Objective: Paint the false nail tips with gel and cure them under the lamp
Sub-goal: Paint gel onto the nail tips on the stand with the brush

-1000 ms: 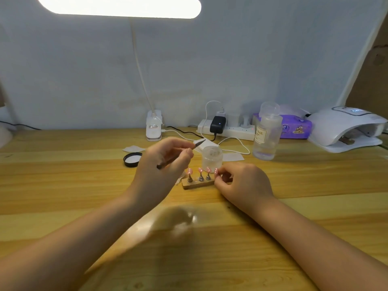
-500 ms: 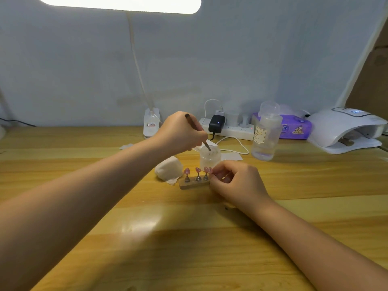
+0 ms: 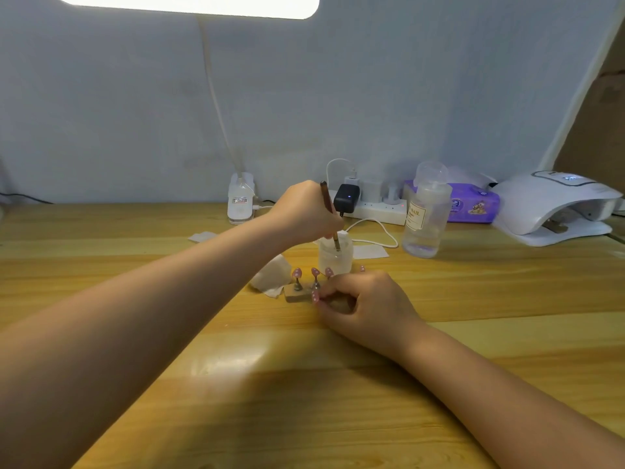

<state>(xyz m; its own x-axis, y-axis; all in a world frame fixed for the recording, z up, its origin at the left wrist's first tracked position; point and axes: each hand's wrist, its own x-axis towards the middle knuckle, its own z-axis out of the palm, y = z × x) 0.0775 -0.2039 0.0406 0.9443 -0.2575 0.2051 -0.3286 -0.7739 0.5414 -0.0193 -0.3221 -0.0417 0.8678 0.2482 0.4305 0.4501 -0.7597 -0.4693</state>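
Forearms bare; right hand [image 3: 367,306] wears pink dotted nails.

Head-worn view, facing forward and down, close over table [image 3: 135,265]

Bright overhead lamp [image 3: 189,5]; glare on table [image 3: 230,363]; edges warped.

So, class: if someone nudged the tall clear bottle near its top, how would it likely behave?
The clear bottle stands tall and narrow, so it would probably tip rather than slide. It looks thin plastic and mostly empty, so likely light. The wooden table looks smooth, so a low push might slide it.
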